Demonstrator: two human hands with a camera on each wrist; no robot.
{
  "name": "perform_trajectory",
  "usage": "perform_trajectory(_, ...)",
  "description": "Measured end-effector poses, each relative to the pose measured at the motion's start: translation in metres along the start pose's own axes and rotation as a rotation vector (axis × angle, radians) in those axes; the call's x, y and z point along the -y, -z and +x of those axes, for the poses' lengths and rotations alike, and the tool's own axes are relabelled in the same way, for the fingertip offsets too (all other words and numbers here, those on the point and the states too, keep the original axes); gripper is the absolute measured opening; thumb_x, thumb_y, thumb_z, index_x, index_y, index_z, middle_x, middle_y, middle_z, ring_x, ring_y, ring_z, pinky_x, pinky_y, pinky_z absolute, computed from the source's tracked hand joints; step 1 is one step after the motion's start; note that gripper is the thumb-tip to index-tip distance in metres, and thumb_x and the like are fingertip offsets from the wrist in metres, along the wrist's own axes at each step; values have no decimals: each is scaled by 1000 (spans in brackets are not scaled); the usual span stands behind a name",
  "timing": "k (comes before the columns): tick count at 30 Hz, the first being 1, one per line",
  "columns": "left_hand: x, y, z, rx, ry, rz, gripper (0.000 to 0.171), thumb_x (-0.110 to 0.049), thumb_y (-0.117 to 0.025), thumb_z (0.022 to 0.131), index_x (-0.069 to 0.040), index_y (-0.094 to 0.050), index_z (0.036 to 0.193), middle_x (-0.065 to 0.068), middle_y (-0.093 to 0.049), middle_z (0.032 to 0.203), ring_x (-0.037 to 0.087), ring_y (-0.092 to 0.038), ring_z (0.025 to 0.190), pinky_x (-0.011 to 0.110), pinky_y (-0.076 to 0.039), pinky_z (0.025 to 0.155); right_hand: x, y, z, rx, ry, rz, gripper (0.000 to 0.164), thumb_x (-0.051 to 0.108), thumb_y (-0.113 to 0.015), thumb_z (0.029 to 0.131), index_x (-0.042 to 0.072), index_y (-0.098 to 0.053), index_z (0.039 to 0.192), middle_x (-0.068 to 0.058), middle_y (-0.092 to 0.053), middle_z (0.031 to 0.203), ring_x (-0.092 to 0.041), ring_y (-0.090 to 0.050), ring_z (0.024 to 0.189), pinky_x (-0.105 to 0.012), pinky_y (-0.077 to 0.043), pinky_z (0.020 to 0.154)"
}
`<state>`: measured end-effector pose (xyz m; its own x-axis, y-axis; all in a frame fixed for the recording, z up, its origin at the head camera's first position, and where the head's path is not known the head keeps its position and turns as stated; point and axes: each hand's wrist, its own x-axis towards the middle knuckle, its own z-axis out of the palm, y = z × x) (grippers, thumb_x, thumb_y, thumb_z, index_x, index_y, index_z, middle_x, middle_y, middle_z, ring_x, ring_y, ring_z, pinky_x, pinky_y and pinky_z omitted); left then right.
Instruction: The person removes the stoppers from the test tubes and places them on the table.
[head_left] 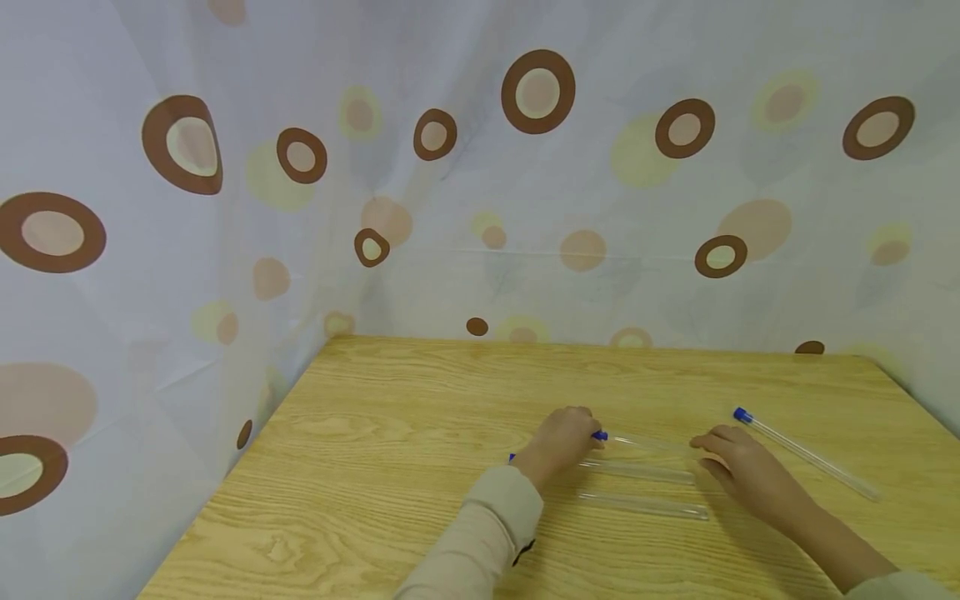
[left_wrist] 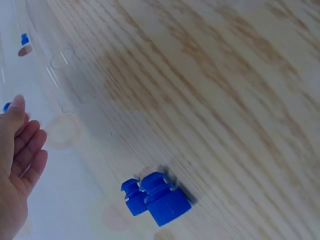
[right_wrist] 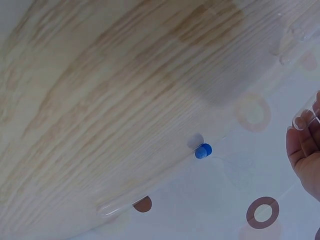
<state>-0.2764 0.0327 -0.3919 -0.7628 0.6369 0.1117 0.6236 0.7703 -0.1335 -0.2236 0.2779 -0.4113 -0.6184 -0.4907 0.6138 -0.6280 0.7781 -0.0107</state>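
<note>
My left hand pinches a blue cap at the near end of a clear test tube. The fingers of my right hand hold the tube's other end; its rounded tip shows at the fingertips in the right wrist view. Below this tube, two clear tubes lie side by side on the table. Two loose blue caps rest close together on the wood near my left hand; one is partly hidden behind the other.
A capped tube lies slantwise to the right of my right hand, its blue cap at the far end. The wood-grain table reaches back to a white sheet patterned with circles, which also hangs along the left side.
</note>
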Motion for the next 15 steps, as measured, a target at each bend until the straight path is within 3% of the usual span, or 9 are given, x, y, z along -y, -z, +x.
perform_trajectory(15,8,4,-8,-22,-6,-90,29,-34,-56,90,-16,-69,108,-6,-66,97,4,-63,90,10,-48,78,5,4,0,61,-131,31,31,0,-81,62,2,-64,88,-1,-61,84,-19,-59,70,-24,-52,58)
